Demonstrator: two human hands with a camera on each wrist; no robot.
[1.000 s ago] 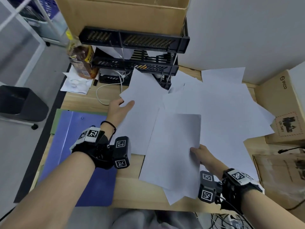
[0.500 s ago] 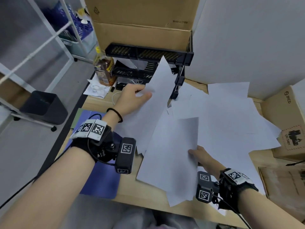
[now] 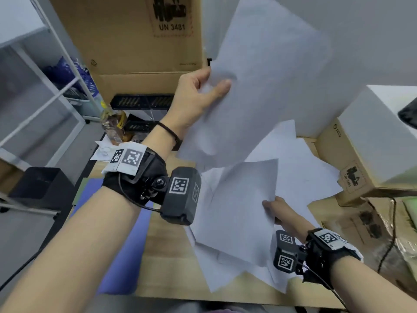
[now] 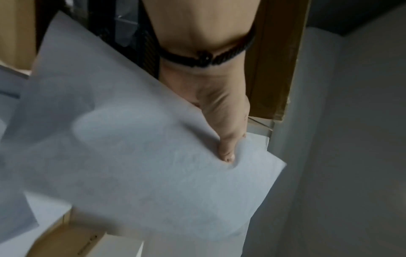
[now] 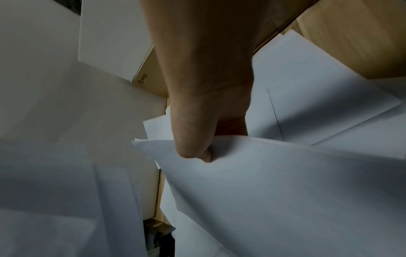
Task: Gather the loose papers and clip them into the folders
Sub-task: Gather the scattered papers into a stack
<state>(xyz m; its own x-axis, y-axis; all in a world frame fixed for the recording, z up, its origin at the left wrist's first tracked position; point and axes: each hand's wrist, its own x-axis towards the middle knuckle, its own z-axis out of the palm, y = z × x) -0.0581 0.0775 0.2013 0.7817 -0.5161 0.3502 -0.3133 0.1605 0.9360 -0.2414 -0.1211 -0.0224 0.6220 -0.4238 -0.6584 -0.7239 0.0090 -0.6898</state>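
Note:
My left hand (image 3: 203, 86) pinches a white sheet (image 3: 259, 82) by its edge and holds it high in the air, thumb (image 4: 226, 153) pressed on its face. Lower right, my right hand (image 3: 274, 207) grips the edge of a stack of white sheets (image 3: 234, 211) lifted slightly off the desk; its thumb (image 5: 195, 147) lies on top, the fingers hidden beneath. More loose papers (image 3: 300, 168) lie spread over the wooden desk (image 3: 171, 256). A blue folder (image 3: 126, 256) lies flat at the desk's left, partly under my left forearm.
A large cardboard box (image 3: 135, 41) sits on a black tray rack (image 3: 142, 101) at the back, with a bottle (image 3: 112, 125) beside it. Cardboard boxes (image 3: 361, 163) crowd the right side. A black bin (image 3: 40, 184) stands on the floor to the left.
My left hand has raised its sheet from the desk to well above it. The right hand has kept its hold on the stack in about the same place.

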